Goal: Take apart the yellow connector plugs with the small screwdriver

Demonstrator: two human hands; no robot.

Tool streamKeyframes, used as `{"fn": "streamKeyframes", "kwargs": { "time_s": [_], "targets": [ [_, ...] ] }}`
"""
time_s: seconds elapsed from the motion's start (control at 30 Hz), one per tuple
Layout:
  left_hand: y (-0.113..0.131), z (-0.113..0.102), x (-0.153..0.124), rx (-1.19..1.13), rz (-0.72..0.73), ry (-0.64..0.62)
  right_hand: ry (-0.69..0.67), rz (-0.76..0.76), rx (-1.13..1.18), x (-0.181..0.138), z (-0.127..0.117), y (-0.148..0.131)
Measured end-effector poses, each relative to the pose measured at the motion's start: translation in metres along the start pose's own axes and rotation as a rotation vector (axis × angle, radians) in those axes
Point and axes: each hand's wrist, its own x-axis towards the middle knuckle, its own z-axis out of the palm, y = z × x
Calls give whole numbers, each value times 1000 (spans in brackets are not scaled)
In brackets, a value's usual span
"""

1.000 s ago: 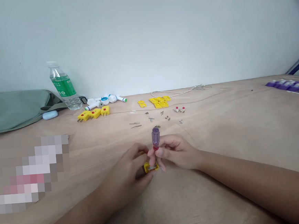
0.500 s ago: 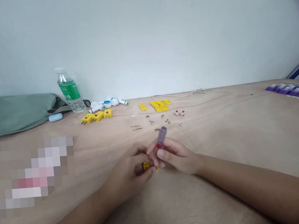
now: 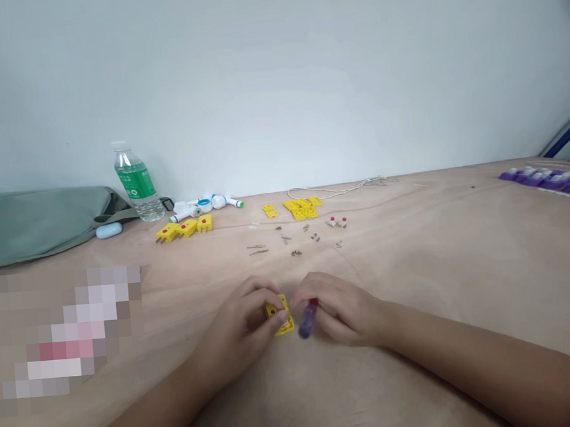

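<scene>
My left hand [image 3: 244, 322] pinches a small yellow connector part [image 3: 279, 314] just above the wooden table [image 3: 417, 262]. Right beside it, my right hand [image 3: 339, 308] is closed round a small screwdriver [image 3: 307, 320] with a purple handle and a red collar. The screwdriver lies tilted, its handle pointing down and toward me. The two hands nearly touch. The screwdriver's tip is hidden by my fingers.
Farther back lie small screws and metal pins [image 3: 292, 242], loose yellow connector halves [image 3: 301, 207], three assembled yellow plugs [image 3: 185, 228], white fittings [image 3: 205, 205], a water bottle [image 3: 137, 182], a green bag [image 3: 33, 220] and a white cable [image 3: 342, 187]. Purple parts [image 3: 549, 178] sit far right.
The screwdriver went from upright on the yellow part to tipped down with its handle toward me. My left hand turned the yellow part face up. The camera tilted slightly.
</scene>
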Motion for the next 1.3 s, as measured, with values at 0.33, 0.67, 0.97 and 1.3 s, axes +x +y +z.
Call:
{"fn": "streamKeyframes", "kwargs": {
  "time_s": [0.33,0.67,0.97,1.3],
  "targets": [
    [-8,-4,0,-173,-9,27,165,30,3,1,16,2],
    [-7,-4,1,-201,-3,27,181,-45,-51,0,18,4],
    [-7,-4,1,-204,-17,8,165,-53,-101,3,16,2],
    [-9,-5,2,-83,-71,121,282,67,-88,3,13,4]
  ]
}}
